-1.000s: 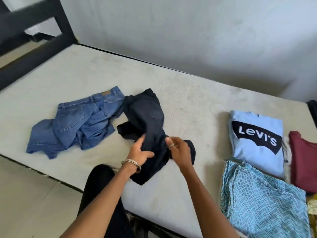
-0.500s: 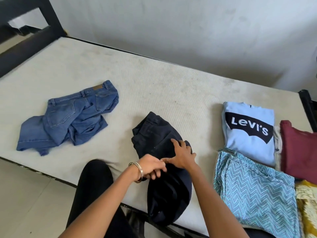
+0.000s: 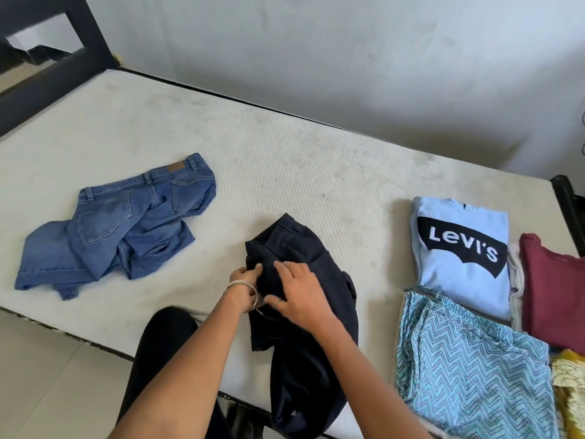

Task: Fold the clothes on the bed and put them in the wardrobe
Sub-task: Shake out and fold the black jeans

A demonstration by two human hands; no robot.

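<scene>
- At lower centre of the head view, the dark trousers [image 3: 294,280] are lying on the bed [image 3: 285,160], waistband toward the wall and legs trailing over the near edge, out of the bottom of the frame.
- Left hand [image 3: 245,277] is gripping a fold of the dark cloth near the waistband; fingers are curling into the fabric, probably to anchor that edge while the garment is being straightened.
- Right hand [image 3: 297,291] is lying on the trousers with fingers spread and fairly straight, pressing the cloth flat rather than grasping it; this looks like smoothing ahead of a fold.
- At centre left, the blue jeans [image 3: 117,226] are lying crumpled and unfolded, well apart from the hands.
- At right, the light blue T-shirt [image 3: 462,251], the zigzag-print garment [image 3: 468,369] and the maroon garment [image 3: 554,289] are lying folded side by side, apparently staged for carrying.
- No wardrobe is appearing in view; storing is judged not yet started.
</scene>
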